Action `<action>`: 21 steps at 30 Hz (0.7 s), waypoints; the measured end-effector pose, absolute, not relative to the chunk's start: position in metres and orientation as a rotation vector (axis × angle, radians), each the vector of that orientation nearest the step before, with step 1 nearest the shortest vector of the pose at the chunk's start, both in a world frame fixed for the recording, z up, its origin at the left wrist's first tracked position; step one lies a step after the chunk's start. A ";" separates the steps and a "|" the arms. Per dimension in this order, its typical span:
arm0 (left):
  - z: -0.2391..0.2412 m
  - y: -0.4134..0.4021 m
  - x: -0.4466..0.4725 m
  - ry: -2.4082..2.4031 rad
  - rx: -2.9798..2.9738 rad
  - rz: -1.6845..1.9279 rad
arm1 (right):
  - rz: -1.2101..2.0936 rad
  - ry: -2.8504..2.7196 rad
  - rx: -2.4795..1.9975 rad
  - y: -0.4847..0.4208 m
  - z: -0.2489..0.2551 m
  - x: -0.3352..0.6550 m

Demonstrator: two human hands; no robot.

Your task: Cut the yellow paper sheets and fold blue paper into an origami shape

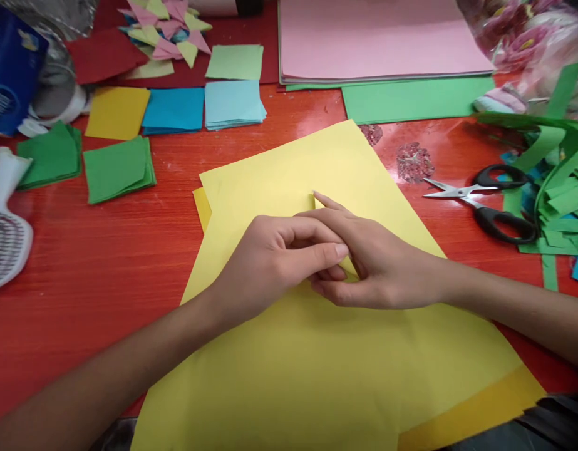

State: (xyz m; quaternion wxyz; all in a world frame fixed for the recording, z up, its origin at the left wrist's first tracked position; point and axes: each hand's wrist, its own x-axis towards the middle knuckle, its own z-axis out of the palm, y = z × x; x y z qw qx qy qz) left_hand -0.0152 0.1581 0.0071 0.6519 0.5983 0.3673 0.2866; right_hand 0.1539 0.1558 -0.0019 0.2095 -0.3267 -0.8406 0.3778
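My left hand (pixel 270 263) and my right hand (pixel 387 263) meet over large yellow paper sheets (pixel 289 382). Between them is a small piece of yellow paper (pixel 350 268), mostly hidden by the fingers; a folded-looking edge of it peeks out past my right fingertips. My left thumb and fingers are closed at the piece. The right hand curves round it from the other side, its fingers lying across the left ones. A darker yellow sheet (pixel 476 407) shows beneath the lighter one.
Black-handled scissors (pixel 464 190) lie partly spread at right, beside green paper strips (pixel 565 200). Small green squares (pixel 119 169), blue squares (pixel 173 109) and a paper star decoration (pixel 169 28) are at back left. Pink sheets (pixel 382 41) lie behind; a white hairbrush (pixel 4 232) is at left.
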 end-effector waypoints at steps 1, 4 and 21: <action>0.007 0.158 -0.015 0.839 1.357 0.648 | 1.052 -2.341 -0.910 0.156 -0.002 0.154; 0.008 0.158 -0.016 0.847 1.353 0.641 | 1.051 -2.342 -0.909 0.156 -0.002 0.154; 0.006 0.158 -0.016 0.823 1.298 0.645 | 1.077 -2.337 -0.882 0.156 -0.001 0.154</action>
